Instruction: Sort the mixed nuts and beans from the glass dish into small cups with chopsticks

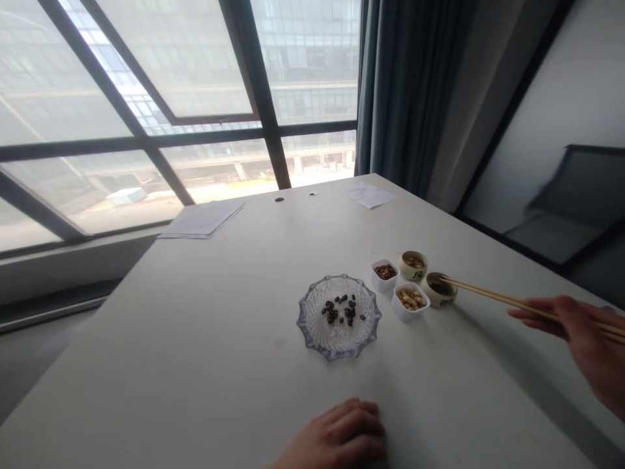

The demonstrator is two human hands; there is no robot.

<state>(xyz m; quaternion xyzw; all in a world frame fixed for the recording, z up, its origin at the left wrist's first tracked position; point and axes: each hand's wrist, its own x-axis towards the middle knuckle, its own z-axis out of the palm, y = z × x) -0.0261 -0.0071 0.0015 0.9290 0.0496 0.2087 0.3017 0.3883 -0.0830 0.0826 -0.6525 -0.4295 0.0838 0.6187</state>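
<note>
Sheets of paper [202,218] lie at the far left of the white table [195,339], near its window-side edge, with a wide bare stretch of tabletop between them and the dishes. The left hand [336,433] rests on the table at the lower frame border, fingers loosely curled and holding nothing. Above it, well apart, sits a scalloped glass dish [312,319] holding dark beans [339,309]. Just right of the dish, two white square cups [385,273] and [410,301] hold reddish and pale nuts. Two round ceramic cups [413,265] and [439,290] stand beside them, close to the table's right edge. The right hand [586,345] hovers near that edge, fingers closed around wooden chopsticks [508,301]. The tips reach the nearer ceramic cup; whether they pinch anything cannot be told.
</note>
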